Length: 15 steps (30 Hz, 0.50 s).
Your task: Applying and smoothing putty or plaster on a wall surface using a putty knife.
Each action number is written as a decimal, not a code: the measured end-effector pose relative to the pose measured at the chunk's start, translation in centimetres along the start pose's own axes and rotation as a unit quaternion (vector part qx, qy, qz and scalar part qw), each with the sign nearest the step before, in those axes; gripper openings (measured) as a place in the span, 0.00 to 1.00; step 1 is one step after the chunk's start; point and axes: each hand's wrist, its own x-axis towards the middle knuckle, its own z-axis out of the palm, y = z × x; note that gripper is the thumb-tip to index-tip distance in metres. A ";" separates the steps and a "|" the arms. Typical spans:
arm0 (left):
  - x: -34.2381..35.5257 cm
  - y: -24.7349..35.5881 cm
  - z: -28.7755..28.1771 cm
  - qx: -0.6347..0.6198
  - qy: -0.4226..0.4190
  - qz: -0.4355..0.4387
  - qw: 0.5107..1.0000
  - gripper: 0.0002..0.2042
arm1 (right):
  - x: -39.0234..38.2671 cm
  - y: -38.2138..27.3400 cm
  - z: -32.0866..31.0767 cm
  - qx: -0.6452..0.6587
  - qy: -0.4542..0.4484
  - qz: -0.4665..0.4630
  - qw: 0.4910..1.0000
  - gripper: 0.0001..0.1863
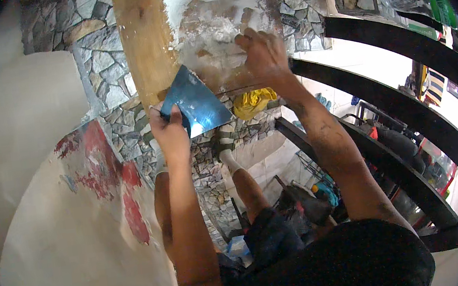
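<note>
My left hand [169, 128] is closed around the handle end of a putty knife [195, 104] with a broad, shiny blue blade. Its wide edge points away to the right, and some pale residue clings along the upper side. Under and beyond the blade lies a wooden board [144, 45]. White powder [180, 3] is heaped and smeared over the board's right half. My right hand [265, 55] is over the powdered part near the board's right edge, fingers bent and somewhat apart, with nothing visible in them. Whether the fingertips touch the powder cannot be made out.
A yellow plastic bag [254, 103] sits just below the board's near edge. Black rails [388, 46] curve along the right, with assorted items beyond and below. At left stands a pale wall [83, 258] with red patches. Stone-patterned flooring [102, 61] surrounds the board.
</note>
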 end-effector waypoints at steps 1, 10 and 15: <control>-0.2 -0.2 1.0 -0.012 -0.007 -0.005 1.000 0.05 | -0.2 1.1 0.3 -0.013 -0.006 0.003 1.000 0.17; -1.5 -2.7 2.6 0.268 -0.059 -0.074 0.959 0.13 | -1.0 1.7 -0.1 -0.033 -0.020 0.055 0.998 0.13; -1.6 -6.2 1.3 0.392 -0.074 -0.086 0.913 0.15 | -0.5 0.4 2.7 -0.070 -0.051 -0.021 0.996 0.13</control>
